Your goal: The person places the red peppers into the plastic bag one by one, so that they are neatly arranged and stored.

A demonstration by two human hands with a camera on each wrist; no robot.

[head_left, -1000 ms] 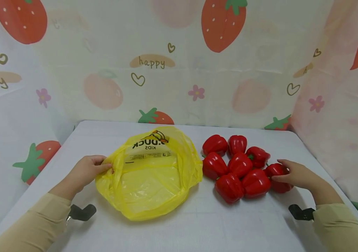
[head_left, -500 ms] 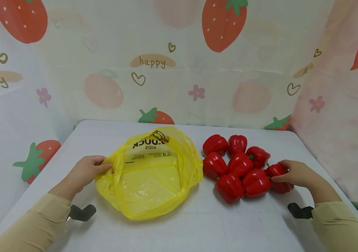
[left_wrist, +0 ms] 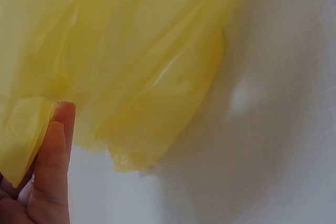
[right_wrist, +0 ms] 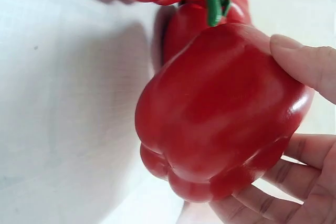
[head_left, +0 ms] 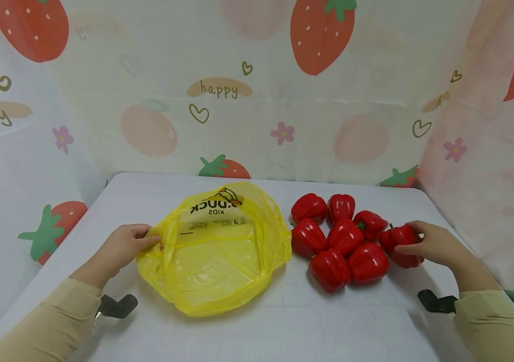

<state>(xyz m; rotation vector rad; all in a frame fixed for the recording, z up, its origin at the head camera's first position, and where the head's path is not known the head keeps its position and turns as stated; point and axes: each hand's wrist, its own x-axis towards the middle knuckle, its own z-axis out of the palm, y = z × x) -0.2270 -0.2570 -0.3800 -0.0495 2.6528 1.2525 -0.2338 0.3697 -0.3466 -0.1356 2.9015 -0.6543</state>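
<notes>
Now your right hand [head_left: 438, 245] is gripping and raising a pepper [head_left: 395, 243], seemingly freeing it from the right-side cluster [head_left: 344, 237], your left hand [head_left: 123, 247] pinching the bag [head_left: 213, 259].

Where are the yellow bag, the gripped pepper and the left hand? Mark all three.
Yellow bag [head_left: 216, 257]: head view, on its inside.
Gripped pepper [right_wrist: 220, 114]: right wrist view, middle of its side.
Left hand [head_left: 123, 247]: head view, on its back.

Peppers [head_left: 345, 237]: v. glossy, smooth, plastic-looking. Bag [head_left: 216, 256]: thin crinkly plastic, semi-transp. Tbl [head_left: 275, 327]: matt, faintly textured. Sleeves [head_left: 49, 322]: matt cloth.
</notes>
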